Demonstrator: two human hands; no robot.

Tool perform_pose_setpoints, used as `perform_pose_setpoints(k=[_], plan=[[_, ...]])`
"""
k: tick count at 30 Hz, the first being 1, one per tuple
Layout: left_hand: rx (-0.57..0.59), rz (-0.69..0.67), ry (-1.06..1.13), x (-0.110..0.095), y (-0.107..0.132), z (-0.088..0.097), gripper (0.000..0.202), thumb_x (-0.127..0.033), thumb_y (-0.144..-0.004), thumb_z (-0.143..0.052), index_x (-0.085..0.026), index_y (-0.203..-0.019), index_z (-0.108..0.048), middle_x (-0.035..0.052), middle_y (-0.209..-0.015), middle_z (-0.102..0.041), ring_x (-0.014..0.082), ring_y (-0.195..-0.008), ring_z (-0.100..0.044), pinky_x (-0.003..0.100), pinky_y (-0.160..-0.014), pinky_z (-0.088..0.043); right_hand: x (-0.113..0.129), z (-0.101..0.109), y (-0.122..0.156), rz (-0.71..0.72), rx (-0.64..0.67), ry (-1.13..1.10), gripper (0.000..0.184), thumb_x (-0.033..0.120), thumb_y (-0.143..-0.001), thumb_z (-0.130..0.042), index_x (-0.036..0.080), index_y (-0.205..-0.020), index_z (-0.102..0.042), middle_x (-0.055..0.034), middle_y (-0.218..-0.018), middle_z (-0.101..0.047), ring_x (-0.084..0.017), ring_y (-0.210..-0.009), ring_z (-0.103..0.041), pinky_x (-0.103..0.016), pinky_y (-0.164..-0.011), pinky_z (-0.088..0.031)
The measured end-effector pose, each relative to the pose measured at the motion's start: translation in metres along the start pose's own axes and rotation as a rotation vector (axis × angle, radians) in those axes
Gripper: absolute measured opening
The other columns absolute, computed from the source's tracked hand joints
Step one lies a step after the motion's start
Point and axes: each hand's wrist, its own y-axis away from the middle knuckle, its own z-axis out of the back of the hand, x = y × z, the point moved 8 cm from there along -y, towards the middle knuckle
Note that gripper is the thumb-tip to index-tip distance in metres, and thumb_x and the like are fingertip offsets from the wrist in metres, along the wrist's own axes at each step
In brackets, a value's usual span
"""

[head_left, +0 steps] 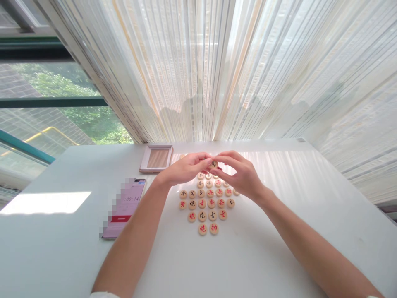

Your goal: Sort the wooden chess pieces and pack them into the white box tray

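Note:
Both hands meet above the middle of a white table (279, 231). A round wooden chess piece (214, 164) with a dark character is pinched between the fingertips of my left hand (186, 169) and my right hand (241, 174). Below and between them lie several more wooden discs (207, 203), marked in red or black and set out in rows on the table. The farthest rows are partly hidden by my fingers.
A shallow wooden box (156, 158) with a pale frame sits at the back, left of my hands. A phone (124, 209) with its screen lit lies on the table by my left forearm. Striped sheer curtains (235, 70) hang behind the table, with a window (46, 107) at left.

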Motion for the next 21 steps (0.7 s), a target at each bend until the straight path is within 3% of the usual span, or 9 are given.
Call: perform_pose_setpoints(k=[7,12,16,21], plan=[[-0.101,0.050,-0.194,-0.010,0.013,0.004,0.040,-0.054,-0.096,-0.055,-0.020,-0.114,-0.064,0.0083,-0.100,-0.077,0.0236,-0.093,-0.071,0.036,-0.078,-0.052,0.015,0.001,-0.004,0.041,-0.013,-0.002,0.024,0.026,-0.093,-0.069,0.029,-0.116,-0.070,-0.0058,-0.106,-0.070,-0.022,-0.095,-0.069,-0.040,-0.082,-0.061],[-0.207,0.013,-0.089,-0.008,0.026,0.000,0.038,-0.053,-0.093,-0.059,-0.020,-0.110,-0.055,0.0087,-0.094,-0.077,0.0231,-0.089,-0.071,0.032,-0.069,-0.050,0.024,-0.004,0.000,0.013,0.001,-0.010,0.025,0.026,-0.096,-0.064,0.030,-0.120,-0.069,-0.0059,-0.106,-0.070,-0.022,-0.095,-0.069,-0.041,-0.082,-0.061],[-0.299,-0.056,0.006,0.000,0.044,-0.009,0.034,-0.051,-0.094,-0.061,-0.021,-0.106,-0.050,0.0074,-0.089,-0.075,0.0215,-0.085,-0.071,0.030,-0.066,-0.049,0.032,-0.014,0.012,-0.028,0.023,-0.080,0.029,0.028,-0.097,-0.062,0.030,-0.126,-0.066,-0.0057,-0.101,-0.072,-0.021,-0.088,-0.070,-0.039,-0.076,-0.061],[-0.398,-0.130,0.103,0.018,0.077,-0.031,0.032,-0.048,-0.095,-0.059,-0.022,-0.111,-0.051,0.0056,-0.089,-0.072,0.0191,-0.082,-0.069,0.033,-0.075,-0.051,0.046,-0.029,0.038,-0.151,0.050,-0.209,0.029,0.028,-0.097,-0.061,0.031,-0.126,-0.067,-0.0064,-0.102,-0.071,-0.021,-0.083,-0.071,-0.039,-0.074,-0.063]])
